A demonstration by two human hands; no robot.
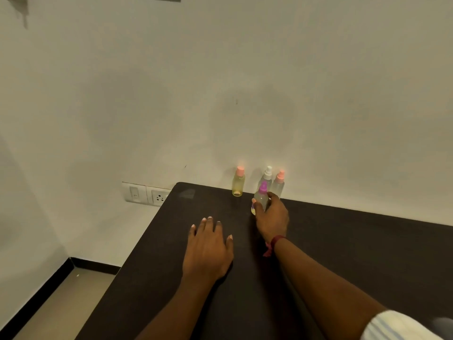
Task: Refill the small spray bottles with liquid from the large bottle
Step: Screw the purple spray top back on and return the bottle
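Right now the right hand (270,217) has fingers and thumb curled round the purple-capped spray bottle (261,196), holding it upright at the far side of the tabletop (343,253); the fingers hide whether its base touches the surface. A red band (278,240) circles that wrist. Just beside it the left hand (208,246) lies flat on the tabletop, fingers straight and slightly spread, holding nothing. Behind the gripped bottle, against the wall (294,94), stand the white-topped spray bottle (268,171) and the peach-topped spray bottle (279,185), close together. A little to their left, apart from them, stands the yellowish bottle (238,184) with a plain peach cap, probably the supply bottle, though it looks hardly bigger than the rest. A socket plate (147,193) sits on the wall past the tabletop's corner. Every cap appears to be on, so this reads as the opening step: taking up the first bottle to refill. Next, its spray head must be unscrewed, probably with the free left hand helping, and the supply bottle must be opened before a careful pour into a narrow neck.
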